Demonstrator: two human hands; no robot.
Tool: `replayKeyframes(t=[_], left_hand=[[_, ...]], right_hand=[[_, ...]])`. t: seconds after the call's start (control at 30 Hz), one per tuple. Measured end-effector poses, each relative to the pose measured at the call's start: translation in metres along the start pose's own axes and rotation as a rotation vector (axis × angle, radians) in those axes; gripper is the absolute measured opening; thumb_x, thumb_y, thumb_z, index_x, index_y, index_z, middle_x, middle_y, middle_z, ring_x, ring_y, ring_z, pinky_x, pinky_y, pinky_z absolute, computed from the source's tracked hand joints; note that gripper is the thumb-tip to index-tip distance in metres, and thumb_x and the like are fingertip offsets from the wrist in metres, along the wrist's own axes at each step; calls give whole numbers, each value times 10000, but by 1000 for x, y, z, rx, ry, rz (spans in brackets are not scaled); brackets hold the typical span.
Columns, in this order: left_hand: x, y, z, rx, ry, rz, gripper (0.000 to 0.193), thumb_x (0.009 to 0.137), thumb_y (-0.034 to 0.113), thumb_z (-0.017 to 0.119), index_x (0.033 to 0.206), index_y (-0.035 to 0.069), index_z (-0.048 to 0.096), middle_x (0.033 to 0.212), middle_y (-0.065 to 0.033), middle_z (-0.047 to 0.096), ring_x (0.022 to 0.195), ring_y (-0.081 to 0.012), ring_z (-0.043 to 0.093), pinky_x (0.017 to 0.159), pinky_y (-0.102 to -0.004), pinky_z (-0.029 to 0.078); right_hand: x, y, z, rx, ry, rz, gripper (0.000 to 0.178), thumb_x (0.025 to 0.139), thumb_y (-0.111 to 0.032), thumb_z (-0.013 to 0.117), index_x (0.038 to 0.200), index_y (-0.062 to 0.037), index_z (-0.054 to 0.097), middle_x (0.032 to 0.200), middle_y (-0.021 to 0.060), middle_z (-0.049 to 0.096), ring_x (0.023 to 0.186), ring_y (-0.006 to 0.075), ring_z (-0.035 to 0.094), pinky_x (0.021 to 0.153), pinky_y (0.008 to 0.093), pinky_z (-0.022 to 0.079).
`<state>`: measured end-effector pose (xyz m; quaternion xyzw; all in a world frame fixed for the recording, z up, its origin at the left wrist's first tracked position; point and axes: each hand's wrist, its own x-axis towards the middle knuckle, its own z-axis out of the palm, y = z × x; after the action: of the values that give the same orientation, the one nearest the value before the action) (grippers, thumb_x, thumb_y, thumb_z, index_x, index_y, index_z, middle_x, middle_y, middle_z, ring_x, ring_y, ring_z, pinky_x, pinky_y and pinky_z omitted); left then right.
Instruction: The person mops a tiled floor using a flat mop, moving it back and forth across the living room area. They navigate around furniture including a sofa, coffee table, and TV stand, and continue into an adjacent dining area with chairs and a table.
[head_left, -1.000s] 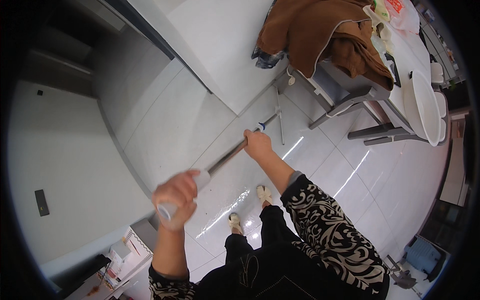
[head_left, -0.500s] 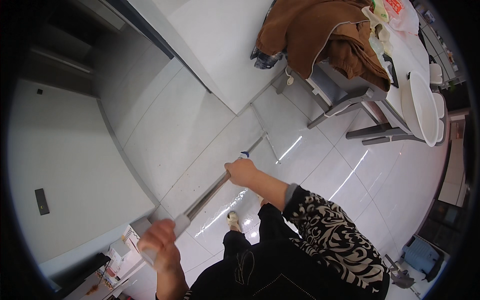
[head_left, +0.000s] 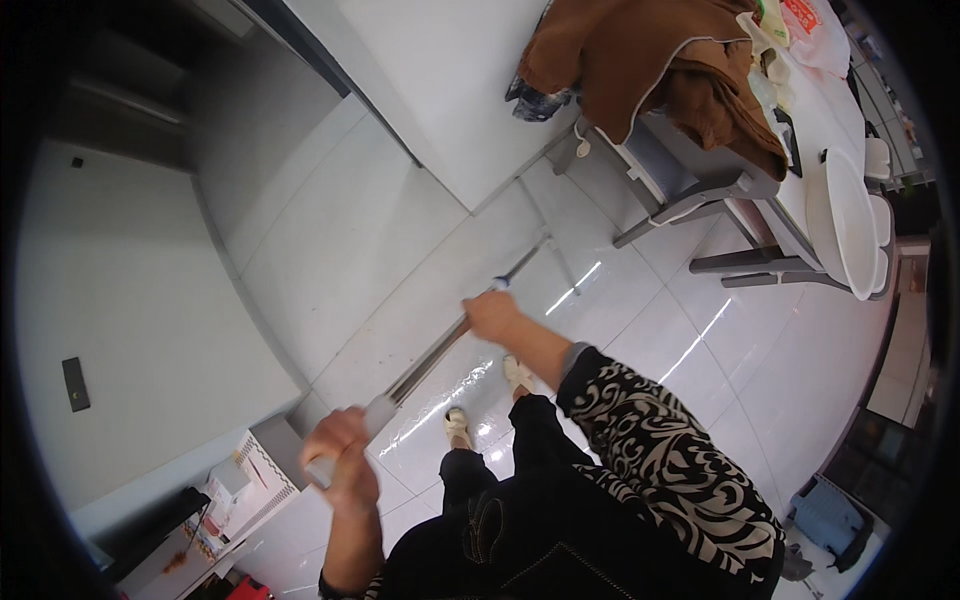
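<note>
A floor squeegee (head_left: 428, 365) with a long metal pole slants from lower left to upper right in front of my body. Its pale grip end is wrapped by my left hand (head_left: 342, 455), which is slightly blurred. Farther along the pole, just below a blue-and-white collar, my right hand (head_left: 492, 315) is closed around it. The thin crossbar head (head_left: 548, 238) lies on the glossy tiled floor, near the corner of a white wall, and is smeared by motion.
At upper right, a brown garment (head_left: 640, 70) drapes over a grey chair (head_left: 700, 195) beside a table bearing a large white basin (head_left: 845, 225). A white panel with a dark handle (head_left: 75, 384) stands at left. A white-and-pink box (head_left: 245, 495) sits lower left; a blue case (head_left: 828, 520) lower right.
Both hands have moved forward and slightly right with the squeegee. Its head has slid farther away across the floor. My right foot shows more fully beside the left one.
</note>
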<state>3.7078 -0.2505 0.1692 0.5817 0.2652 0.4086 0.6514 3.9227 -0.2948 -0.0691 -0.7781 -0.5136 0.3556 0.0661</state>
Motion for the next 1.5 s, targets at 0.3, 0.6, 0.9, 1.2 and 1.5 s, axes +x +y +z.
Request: replayKeyframes(t=[0.3, 0.6, 0.9, 1.2, 1.5], left_hand=[[-30, 93, 21, 170, -122, -6, 305, 647, -6, 653, 585, 130, 387, 555, -14, 454, 554, -187, 477, 817, -434, 440], [40, -39, 60, -73, -403, -59, 214, 667, -100, 589, 626, 62, 456, 656, -33, 511, 656, -193, 498, 874, -444, 415], [23, 45, 3, 36, -127, -14, 240, 672, 2, 557, 658, 122, 350, 651, -5, 359, 659, -162, 326, 790, -375, 337], [-10, 83, -5, 59, -173, 109, 228, 567, 26, 522, 577, 146, 328, 573, 7, 344, 612, -162, 364, 749, -380, 392], [-39, -43, 28, -167, -502, -150, 219, 666, -101, 613, 620, 72, 485, 648, -28, 544, 651, -185, 535, 875, -433, 440]], right_hand=[[-87, -48, -5, 201, 27, -125, 190, 732, -155, 599, 909, -90, 578, 797, 139, 645, 811, 333, 640, 665, 459, 498], [-52, 86, -24, 73, 309, 300, 142, 748, -156, 593, 881, -109, 606, 810, 138, 654, 827, 322, 640, 679, 441, 502], [-16, -38, 3, 176, 108, -10, 204, 718, -144, 593, 911, -82, 607, 827, 159, 657, 844, 331, 642, 695, 451, 504], [-92, -53, 4, 188, 19, -25, 224, 761, -192, 610, 958, -88, 585, 792, 153, 643, 806, 340, 635, 673, 460, 494], [-134, 76, 57, 28, 206, 397, 155, 741, -176, 615, 894, -158, 596, 782, 149, 634, 768, 349, 632, 654, 460, 491]])
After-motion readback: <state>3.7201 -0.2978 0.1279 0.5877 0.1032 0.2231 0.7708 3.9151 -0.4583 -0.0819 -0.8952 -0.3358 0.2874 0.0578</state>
